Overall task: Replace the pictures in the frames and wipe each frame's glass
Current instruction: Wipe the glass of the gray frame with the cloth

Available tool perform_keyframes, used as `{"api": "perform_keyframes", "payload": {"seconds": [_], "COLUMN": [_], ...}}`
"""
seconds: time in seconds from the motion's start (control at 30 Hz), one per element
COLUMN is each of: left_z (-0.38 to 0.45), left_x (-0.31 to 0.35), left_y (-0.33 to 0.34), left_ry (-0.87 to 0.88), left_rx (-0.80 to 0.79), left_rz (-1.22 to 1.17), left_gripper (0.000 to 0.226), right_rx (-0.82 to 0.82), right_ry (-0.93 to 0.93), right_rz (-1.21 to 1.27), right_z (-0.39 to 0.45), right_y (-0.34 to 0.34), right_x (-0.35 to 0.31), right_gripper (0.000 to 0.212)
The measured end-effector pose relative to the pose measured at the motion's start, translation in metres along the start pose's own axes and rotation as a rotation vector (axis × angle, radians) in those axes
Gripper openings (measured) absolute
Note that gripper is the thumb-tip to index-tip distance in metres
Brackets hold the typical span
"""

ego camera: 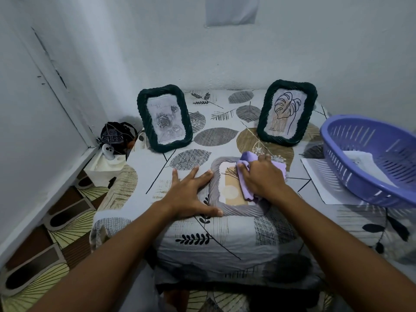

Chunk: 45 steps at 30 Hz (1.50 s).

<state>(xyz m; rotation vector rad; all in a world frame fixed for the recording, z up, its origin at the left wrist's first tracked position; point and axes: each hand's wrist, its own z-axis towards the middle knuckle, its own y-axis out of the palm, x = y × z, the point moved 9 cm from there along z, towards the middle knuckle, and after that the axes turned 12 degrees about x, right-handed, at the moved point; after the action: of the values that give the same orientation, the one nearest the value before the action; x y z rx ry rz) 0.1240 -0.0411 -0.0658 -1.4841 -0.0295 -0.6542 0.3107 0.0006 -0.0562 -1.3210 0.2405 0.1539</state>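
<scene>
My left hand lies flat, bracing the grey frame on the table; right hand grips the purple cloth on its glass, wiping unfinished; two dark frames stand behind.

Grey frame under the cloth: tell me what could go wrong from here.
The grey frame lies near the table's front edge; hard strokes with the purple cloth could slide it off. Only the left hand's flat fingers brace it, with no grip, so it might shift.
</scene>
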Motion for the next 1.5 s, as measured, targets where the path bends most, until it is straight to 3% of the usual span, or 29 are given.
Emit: {"api": "perform_keyframes", "payload": {"seconds": [0.3,0.53,0.77,0.87,1.2,1.33,1.43,1.5], "left_z": [0.003,0.001,0.002,0.002,0.002,0.002,0.003,0.002], "left_x": [-0.001,-0.001,-0.003,-0.002,-0.001,-0.002,-0.003,-0.003], "left_y": [0.002,0.003,0.006,0.006,0.005,0.006,0.005,0.004], "left_ry": [0.011,0.052,0.073,0.074,0.052,0.046,0.045,0.037], "left_rx": [-0.005,-0.071,-0.059,-0.023,-0.016,-0.016,-0.010,-0.005], "left_rz": [-0.012,0.049,0.097,0.091,0.035,0.041,0.046,0.041], "left_gripper": [0.128,0.133,0.131,0.129,0.127,0.128,0.129,0.129], "right_rx": [-0.076,-0.145,-0.191,-0.227,-0.188,-0.231,-0.262,-0.274], "right_ry": [-0.269,-0.379,-0.500,-0.549,-0.471,-0.503,-0.533,-0.548], "right_rz": [0.051,0.139,0.218,0.229,0.090,0.175,0.251,0.287], "right_z": [0.000,-0.019,-0.064,-0.085,-0.068,-0.071,-0.079,-0.084], "right_y": [0.018,0.015,-0.003,-0.010,-0.004,-0.001,-0.006,-0.011], "right_x": [-0.054,-0.054,-0.058,-0.057,-0.056,-0.056,-0.055,-0.055], "right_gripper": [0.054,0.049,0.074,0.076,0.078,0.056,0.079,0.081]}}
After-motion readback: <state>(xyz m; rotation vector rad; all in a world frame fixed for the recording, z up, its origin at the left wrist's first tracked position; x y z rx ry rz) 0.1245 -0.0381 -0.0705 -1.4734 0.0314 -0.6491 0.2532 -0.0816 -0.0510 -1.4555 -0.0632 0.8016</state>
